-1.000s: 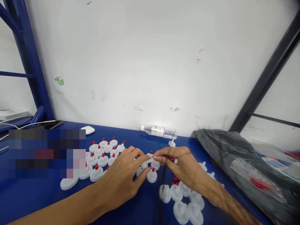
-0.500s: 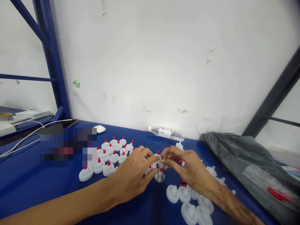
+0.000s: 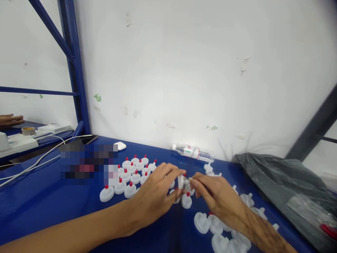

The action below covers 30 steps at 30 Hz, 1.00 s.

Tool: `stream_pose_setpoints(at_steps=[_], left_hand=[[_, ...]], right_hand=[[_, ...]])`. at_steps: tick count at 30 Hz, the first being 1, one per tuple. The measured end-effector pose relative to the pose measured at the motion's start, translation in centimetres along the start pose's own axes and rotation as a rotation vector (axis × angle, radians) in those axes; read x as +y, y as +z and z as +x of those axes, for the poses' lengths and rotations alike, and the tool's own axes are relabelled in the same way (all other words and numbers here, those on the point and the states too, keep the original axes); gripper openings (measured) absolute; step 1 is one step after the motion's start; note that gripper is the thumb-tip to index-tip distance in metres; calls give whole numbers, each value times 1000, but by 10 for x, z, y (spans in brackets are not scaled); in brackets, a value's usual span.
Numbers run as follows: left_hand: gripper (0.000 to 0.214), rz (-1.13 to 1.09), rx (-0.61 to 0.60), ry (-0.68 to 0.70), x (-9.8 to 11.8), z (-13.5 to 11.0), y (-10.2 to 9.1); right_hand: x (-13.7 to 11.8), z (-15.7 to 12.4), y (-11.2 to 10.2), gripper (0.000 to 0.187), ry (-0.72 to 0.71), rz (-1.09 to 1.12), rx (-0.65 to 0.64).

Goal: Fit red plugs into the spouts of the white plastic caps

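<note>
Head view: part-way, by the look — bare nozzle caps [image 3: 201, 224] are lying near right; left hand [image 3: 155, 196] is gripping a white disc cap [image 3: 180, 182] edge-on, right hand [image 3: 218, 193] is pinching at its right side — red tip there, can't tell. Red-tipped caps [image 3: 130, 191] are standing left. Blue table [image 3: 155, 242] is running back to a plastic bottle [image 3: 191, 151] lying by the white wall [image 3: 163, 70].

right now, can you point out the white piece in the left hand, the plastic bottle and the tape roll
White piece [image 3: 180, 182]: head view, on its round body, turned edge-on.
Plastic bottle [image 3: 192, 151]: head view, on its label.
Tape roll [image 3: 28, 131]: head view, on its outer side.
</note>
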State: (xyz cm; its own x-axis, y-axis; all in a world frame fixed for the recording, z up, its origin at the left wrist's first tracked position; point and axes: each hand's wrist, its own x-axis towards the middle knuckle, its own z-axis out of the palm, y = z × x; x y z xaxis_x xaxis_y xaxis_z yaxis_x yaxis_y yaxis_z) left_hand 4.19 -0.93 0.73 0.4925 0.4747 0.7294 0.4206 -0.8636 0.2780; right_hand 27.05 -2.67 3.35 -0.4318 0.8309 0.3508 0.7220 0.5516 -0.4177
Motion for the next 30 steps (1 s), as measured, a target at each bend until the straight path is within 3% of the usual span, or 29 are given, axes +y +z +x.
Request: stream_pose_setpoints(at_steps=[3, 14, 21, 26, 30], left_hand=[[30, -25, 40, 30, -1, -1, 1], [32, -100, 136, 162, 2, -3, 3], [26, -72, 164, 128, 5, -5, 4], [34, -11, 47, 79, -1, -5, 11], [42, 23, -52, 54, -1, -2, 9]], right_hand=[[0, -3, 2, 39, -36, -65, 4], [-1, -5, 14, 27, -288, -69, 211], [-4, -7, 18, 27, -247, -43, 214], [-2, -5, 6, 33, -191, -90, 131], [1, -1, -12, 40, -64, -210, 175]])
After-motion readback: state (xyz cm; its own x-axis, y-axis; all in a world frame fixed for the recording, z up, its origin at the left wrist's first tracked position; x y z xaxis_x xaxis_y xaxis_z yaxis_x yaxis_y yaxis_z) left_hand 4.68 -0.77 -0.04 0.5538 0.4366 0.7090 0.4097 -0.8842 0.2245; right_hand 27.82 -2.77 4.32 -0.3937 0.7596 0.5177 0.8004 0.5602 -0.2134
